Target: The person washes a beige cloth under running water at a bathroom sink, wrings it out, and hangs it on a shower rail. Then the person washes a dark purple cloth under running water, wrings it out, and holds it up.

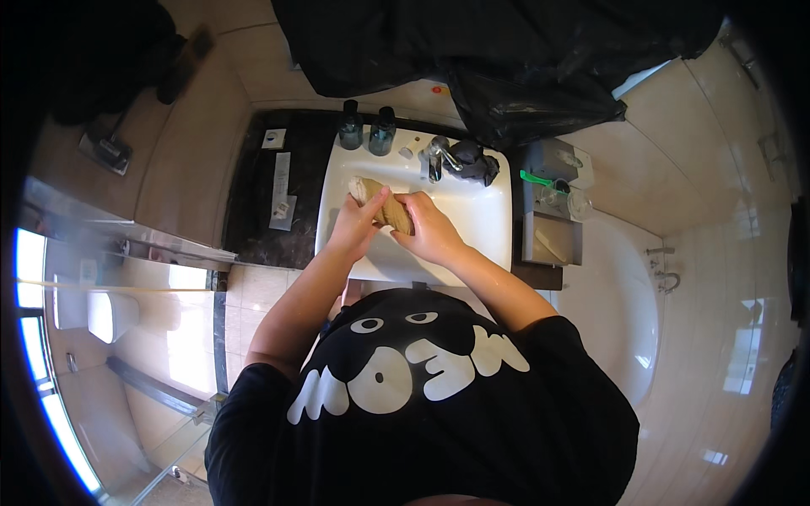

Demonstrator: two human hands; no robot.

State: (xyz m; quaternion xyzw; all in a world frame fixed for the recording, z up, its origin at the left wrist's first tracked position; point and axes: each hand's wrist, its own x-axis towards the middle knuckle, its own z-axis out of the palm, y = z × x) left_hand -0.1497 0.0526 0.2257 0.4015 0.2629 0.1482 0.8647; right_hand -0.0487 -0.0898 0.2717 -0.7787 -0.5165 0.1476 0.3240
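Both hands grip a beige cloth (pixel 393 214), which looks like a bunched, twisted towel, above the white washbasin (pixel 478 234). My left hand (pixel 355 222) is wrapped around its left part, with the thumb laid across the top. On the other end, my right hand (pixel 431 226) closes its fingers around the cloth. A fold of the towel sticks out past the left hand toward the back left. The chrome faucet (pixel 436 158) stands behind the hands at the basin's back rim; I cannot tell whether water runs.
Two dark bottles (pixel 382 131) stand on the basin's back left corner. Crumpled black material (pixel 473 164) lies beside the faucet. At right are a grey box (pixel 552 158), a green-handled item (pixel 535 178) and a grey tray (pixel 531 237). Black sheeting (pixel 506 57) hangs beyond; a bathtub (pixel 607 303) is at right.
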